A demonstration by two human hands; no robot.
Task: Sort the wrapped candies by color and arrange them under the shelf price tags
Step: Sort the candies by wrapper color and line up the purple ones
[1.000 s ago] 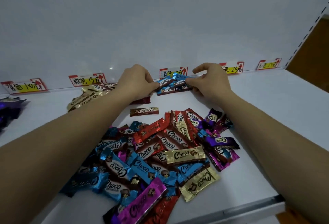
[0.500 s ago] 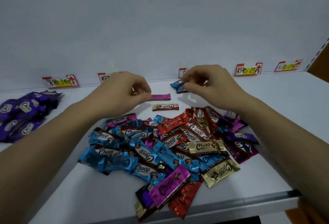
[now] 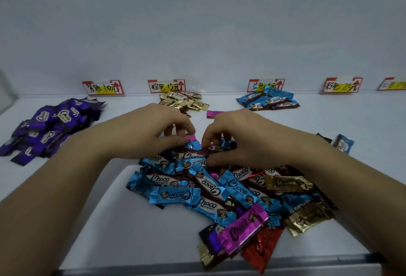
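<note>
Grips: left grip point(image 3: 153, 130), right grip point(image 3: 241, 141) curled into far edge of mixed pile point(image 3: 219, 188); whether pinching, cannot tell
Sorted: blue candies point(image 3: 270, 101) beyond pile
Risk: overlapping wrappers; wrong colour may lift along

Five price tags point(image 3: 103, 88) stand above three sorted piles, one purple pile point(image 3: 50, 126), one gold pile point(image 3: 184, 100) and one blue pile point(image 3: 270, 101), with one mixed heap point(image 3: 219, 190) too overlapped to count, one stray pink candy point(image 3: 215, 114), one stray blue candy point(image 3: 342, 144), and two hands, left hand point(image 3: 153, 130) and right hand point(image 3: 239, 137).
</note>
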